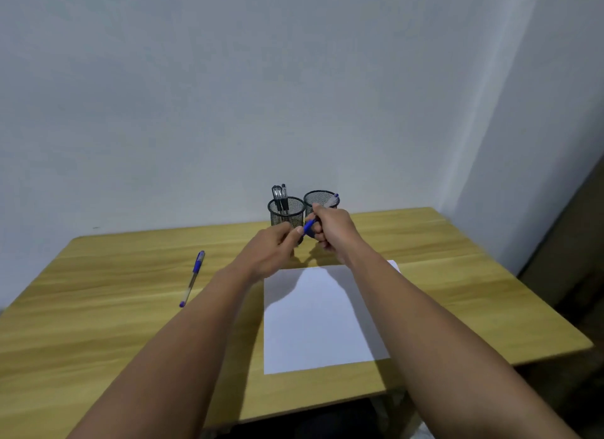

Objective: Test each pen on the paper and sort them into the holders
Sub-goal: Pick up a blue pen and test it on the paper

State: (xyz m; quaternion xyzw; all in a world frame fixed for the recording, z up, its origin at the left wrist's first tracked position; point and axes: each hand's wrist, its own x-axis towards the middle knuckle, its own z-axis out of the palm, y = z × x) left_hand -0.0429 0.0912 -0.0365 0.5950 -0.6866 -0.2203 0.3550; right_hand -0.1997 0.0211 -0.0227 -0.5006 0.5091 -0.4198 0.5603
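Gripping a blue pen (pixel 309 227) between them, both hands meet above the table (pixel 98 308), just in front of the two mesh holders: the right hand (pixel 333 231) curls round its barrel, the left hand (pixel 277 246) pinches its near end. Near of the holders lies the paper (pixel 313 324). The left holder (pixel 287 211) has black pens (pixel 280 198), the right holder (pixel 320 200) one blue-capped pen (pixel 332 200). Left of the paper lies another blue pen (pixel 192 278).

Two mesh holders (pixel 286 211) side by side at the desk's (pixel 457 275) far edge, pens (pixel 280 197) standing in the left one, one pen (pixel 332 200) in the right holder (pixel 322 199). Paper (pixel 318 321) toward the near edge, before the holders. Loose pen (pixel 192 278) well left of the paper.
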